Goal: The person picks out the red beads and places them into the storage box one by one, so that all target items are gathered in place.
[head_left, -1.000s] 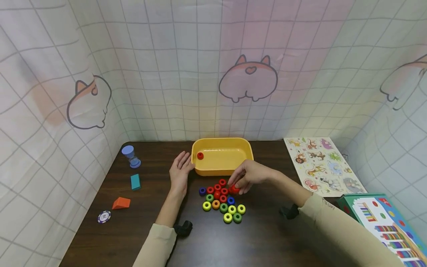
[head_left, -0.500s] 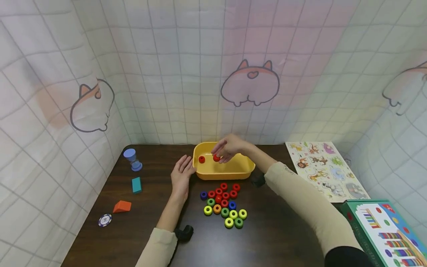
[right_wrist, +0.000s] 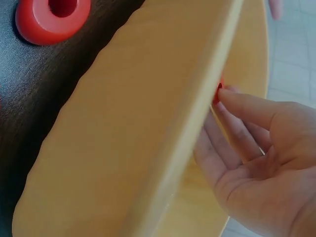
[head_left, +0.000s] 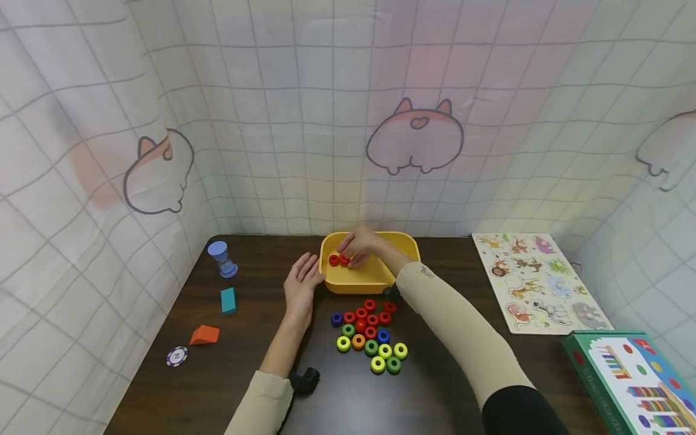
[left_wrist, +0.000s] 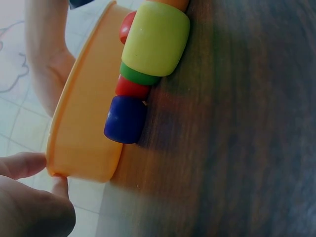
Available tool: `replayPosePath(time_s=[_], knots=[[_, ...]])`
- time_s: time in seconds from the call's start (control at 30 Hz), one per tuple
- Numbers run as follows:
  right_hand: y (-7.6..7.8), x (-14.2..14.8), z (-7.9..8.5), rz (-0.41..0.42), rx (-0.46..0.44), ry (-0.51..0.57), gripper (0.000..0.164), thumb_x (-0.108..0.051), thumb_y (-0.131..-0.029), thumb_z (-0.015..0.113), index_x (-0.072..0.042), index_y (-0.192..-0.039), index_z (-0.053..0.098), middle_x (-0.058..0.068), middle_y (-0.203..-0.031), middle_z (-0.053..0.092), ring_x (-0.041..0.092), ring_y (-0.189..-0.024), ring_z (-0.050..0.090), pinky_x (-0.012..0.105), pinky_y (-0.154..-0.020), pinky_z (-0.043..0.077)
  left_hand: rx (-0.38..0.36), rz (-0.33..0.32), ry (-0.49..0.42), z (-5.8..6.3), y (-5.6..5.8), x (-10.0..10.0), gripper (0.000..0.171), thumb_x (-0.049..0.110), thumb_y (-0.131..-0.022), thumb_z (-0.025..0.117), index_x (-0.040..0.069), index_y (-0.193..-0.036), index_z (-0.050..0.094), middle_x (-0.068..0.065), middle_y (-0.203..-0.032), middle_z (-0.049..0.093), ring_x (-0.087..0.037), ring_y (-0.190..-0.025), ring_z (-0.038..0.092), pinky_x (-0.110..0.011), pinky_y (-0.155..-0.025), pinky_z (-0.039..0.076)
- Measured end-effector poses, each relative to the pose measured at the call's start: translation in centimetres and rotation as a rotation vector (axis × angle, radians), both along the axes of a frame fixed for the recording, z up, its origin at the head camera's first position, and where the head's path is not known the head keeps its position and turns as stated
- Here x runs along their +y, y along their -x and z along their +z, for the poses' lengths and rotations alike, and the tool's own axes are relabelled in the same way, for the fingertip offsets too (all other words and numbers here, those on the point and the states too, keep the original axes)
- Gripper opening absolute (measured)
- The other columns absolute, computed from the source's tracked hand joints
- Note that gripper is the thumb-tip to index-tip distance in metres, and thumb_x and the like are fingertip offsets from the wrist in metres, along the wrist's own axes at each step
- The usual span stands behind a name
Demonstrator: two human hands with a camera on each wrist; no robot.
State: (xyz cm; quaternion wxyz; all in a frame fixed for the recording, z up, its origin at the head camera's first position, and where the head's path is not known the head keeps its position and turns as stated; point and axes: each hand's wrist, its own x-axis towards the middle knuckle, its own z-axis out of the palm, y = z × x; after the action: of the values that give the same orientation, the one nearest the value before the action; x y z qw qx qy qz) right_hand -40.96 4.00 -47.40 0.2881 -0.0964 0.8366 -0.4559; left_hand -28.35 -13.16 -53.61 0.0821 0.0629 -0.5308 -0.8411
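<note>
My right hand (head_left: 361,244) is down inside the yellow tray (head_left: 359,288), pinching a red bead (head_left: 345,260) close beside another red bead (head_left: 334,260) at the tray's left end. In the right wrist view, the thumb and fingertips hold the red bead (right_wrist: 218,92), partly hidden by the tray wall. My left hand (head_left: 300,287) lies along the tray's left end with fingers extended. The left wrist view has its fingertips (left_wrist: 34,162) touching the tray's corner. In front of the tray lies a loose cluster of red, green, yellow, blue and orange beads (head_left: 371,347).
Along the left side are a blue hourglass (head_left: 223,260), a teal block (head_left: 228,300), an orange wedge block (head_left: 204,335) and a poker chip (head_left: 177,356). An animal puzzle board (head_left: 538,284) and a green toy box (head_left: 631,374) occupy the right. Behind the table hangs a checked curtain (head_left: 304,151).
My right hand took a red bead from the cluster, carried it over the tray, then lowered it leftward next to the other red bead. My left hand stays at the tray's left end.
</note>
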Motion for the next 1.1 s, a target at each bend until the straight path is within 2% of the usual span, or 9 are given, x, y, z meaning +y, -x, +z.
replayPosePath(time_s=[0.2,0.37,0.47,0.6,0.7,0.77,0.97,1.1], knots=[[-0.5,0.6,-0.4,-0.035,0.013,-0.018,0.031,0.009,-0.089,0.058,0.002,-0.119,0.066,0.02,-0.116,0.067,0.041,-0.095,0.069,0.05,-0.084,0.057,-0.004,-0.007,0.01,0.0,-0.2,0.6,0.062,-0.013,-0.087,0.06,0.012,-0.141,0.046,-0.016,-0.145,0.047,-0.02,-0.13,0.051,-0.025,-0.098,0.049],[-1.8,1.3,0.5,-0.008,0.146,0.015,0.033,0.01,-0.085,0.061,0.002,-0.116,0.067,0.02,-0.116,0.067,0.036,-0.09,0.071,0.048,-0.081,0.058,0.007,-0.006,-0.006,-0.1,-0.2,0.5,0.063,-0.014,-0.086,0.059,0.01,-0.142,0.044,-0.02,-0.147,0.043,-0.022,-0.131,0.05,-0.026,-0.099,0.049],[-3.3,1.8,2.0,0.05,0.235,0.042,0.03,0.007,-0.085,0.065,0.001,-0.114,0.069,0.018,-0.112,0.069,0.031,-0.088,0.071,0.046,-0.079,0.059,0.012,0.0,-0.025,-0.2,-0.1,0.2,0.063,-0.015,-0.086,0.06,0.01,-0.142,0.045,-0.021,-0.147,0.043,-0.022,-0.131,0.051,-0.026,-0.099,0.049],[-6.2,2.8,4.2,0.159,0.295,0.065,0.023,0.003,-0.087,0.068,-0.003,-0.108,0.072,0.013,-0.103,0.072,0.031,-0.087,0.072,0.047,-0.077,0.06,0.016,0.004,-0.034,-0.2,0.1,0.0,0.063,-0.014,-0.085,0.061,0.01,-0.141,0.046,-0.021,-0.147,0.044,-0.022,-0.131,0.051,-0.026,-0.098,0.05],[-8.4,3.7,5.1,0.237,0.318,0.067,0.02,0.002,-0.086,0.07,-0.006,-0.104,0.074,0.01,-0.098,0.073,0.028,-0.085,0.072,0.044,-0.075,0.06,0.017,0.003,-0.028,-0.2,0.1,0.0,0.063,-0.014,-0.085,0.061,0.009,-0.141,0.045,-0.02,-0.146,0.045,-0.023,-0.131,0.05,-0.026,-0.097,0.05],[-9.8,4.3,5.1,0.286,0.31,0.07,0.02,0.0,-0.085,0.071,-0.009,-0.103,0.074,0.009,-0.096,0.073,0.024,-0.083,0.073,0.04,-0.073,0.061,0.018,0.005,-0.024,-0.1,0.1,0.1,0.063,-0.015,-0.085,0.061,0.008,-0.141,0.045,-0.02,-0.146,0.045,-0.023,-0.131,0.05,-0.026,-0.097,0.051],[-12.9,5.2,3.9,0.392,0.234,0.056,0.021,-0.002,-0.085,0.073,-0.014,-0.102,0.075,0.007,-0.097,0.074,0.026,-0.082,0.072,0.039,-0.072,0.061,-0.002,0.022,-0.005,0.1,0.1,0.2,0.061,-0.013,-0.086,0.061,0.011,-0.14,0.046,-0.02,-0.146,0.045,-0.02,-0.129,0.052,-0.024,-0.096,0.05],[-13.9,5.5,2.3,0.437,0.288,-0.014,0.021,-0.003,-0.083,0.075,-0.012,-0.103,0.076,0.006,-0.097,0.075,0.022,-0.078,0.069,0.03,-0.068,0.059,0.0,0.015,-0.021,0.1,0.1,0.2,0.062,-0.013,-0.086,0.062,0.011,-0.141,0.046,-0.02,-0.146,0.045,-0.021,-0.129,0.053,-0.025,-0.096,0.051]])
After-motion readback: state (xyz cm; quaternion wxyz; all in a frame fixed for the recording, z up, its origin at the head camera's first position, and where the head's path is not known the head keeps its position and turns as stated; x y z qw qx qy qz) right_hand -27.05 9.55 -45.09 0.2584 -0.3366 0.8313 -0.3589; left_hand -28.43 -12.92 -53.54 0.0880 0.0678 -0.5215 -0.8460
